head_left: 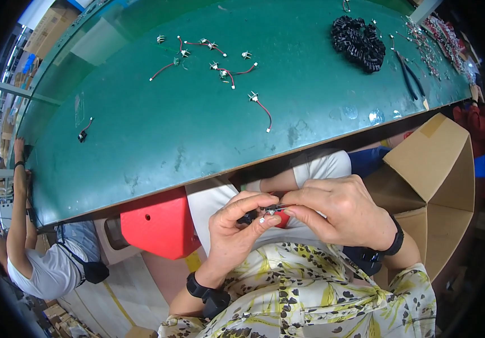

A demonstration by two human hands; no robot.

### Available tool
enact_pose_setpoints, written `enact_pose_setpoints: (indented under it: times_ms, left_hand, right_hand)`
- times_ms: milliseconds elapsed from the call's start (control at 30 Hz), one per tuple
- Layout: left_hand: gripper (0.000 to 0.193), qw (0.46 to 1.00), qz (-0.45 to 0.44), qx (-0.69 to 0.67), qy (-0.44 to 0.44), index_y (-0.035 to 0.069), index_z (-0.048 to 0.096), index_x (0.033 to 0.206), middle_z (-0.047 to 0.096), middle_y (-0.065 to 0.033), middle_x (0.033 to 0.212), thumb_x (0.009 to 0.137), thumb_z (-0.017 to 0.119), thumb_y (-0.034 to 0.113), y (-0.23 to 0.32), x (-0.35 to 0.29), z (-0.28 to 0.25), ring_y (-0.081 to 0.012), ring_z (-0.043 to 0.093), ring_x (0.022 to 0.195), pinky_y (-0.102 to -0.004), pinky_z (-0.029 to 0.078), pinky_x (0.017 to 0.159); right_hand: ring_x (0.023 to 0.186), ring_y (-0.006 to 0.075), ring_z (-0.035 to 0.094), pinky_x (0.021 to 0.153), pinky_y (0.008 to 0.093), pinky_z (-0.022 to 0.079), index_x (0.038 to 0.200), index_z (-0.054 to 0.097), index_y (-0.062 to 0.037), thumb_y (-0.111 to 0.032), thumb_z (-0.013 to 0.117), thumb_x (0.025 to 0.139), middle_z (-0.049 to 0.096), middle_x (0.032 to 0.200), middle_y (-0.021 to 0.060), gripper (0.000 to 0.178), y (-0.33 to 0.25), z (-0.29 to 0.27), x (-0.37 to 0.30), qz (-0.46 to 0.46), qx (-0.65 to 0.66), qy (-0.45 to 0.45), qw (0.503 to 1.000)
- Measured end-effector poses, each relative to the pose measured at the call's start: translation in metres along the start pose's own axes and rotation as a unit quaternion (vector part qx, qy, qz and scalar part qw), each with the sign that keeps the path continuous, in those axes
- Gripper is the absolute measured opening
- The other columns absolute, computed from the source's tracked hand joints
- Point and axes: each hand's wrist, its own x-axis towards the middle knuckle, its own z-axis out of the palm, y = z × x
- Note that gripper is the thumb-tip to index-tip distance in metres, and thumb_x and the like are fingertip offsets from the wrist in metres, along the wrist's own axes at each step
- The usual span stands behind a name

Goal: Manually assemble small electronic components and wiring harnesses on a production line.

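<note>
Above my lap, just off the table's near edge, my left hand is closed in a pinch on a small black part with a white-metal piece. A small white connector shows by the thumb. My right hand meets it from the other side, thumb and forefinger pinched at the part's right end. Whether those fingers hold the part or something thin beside it is hidden. Farther off, a small white pronged part with a red wire lies on the green table, with several similar pieces behind it.
A small black part with a red wire lies at the table's left. At the far right are a black coiled bundle, pliers and heaped small parts. An open cardboard box stands right; a red stool and another person are left.
</note>
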Motion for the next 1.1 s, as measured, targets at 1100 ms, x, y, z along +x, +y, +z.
enact_pose_setpoints:
  times_ms: [1100]
  left_hand:
    - [0.022,0.996,-0.031,0.08,0.036,0.0,0.069,0.106,0.066,-0.008,0.098,0.084,0.07,-0.001,-0.006,0.004,0.003,-0.0135,0.062,0.087,-0.0245,0.052,0.076]
  right_hand:
    - [0.065,0.0257,0.065,0.052,0.0357,0.05,0.092,0.067,-0.0069,-0.015,0.065,0.085,0.066,0.078,0.0071,0.011,0.014,0.027,0.002,0.029,-0.016,0.027,0.999]
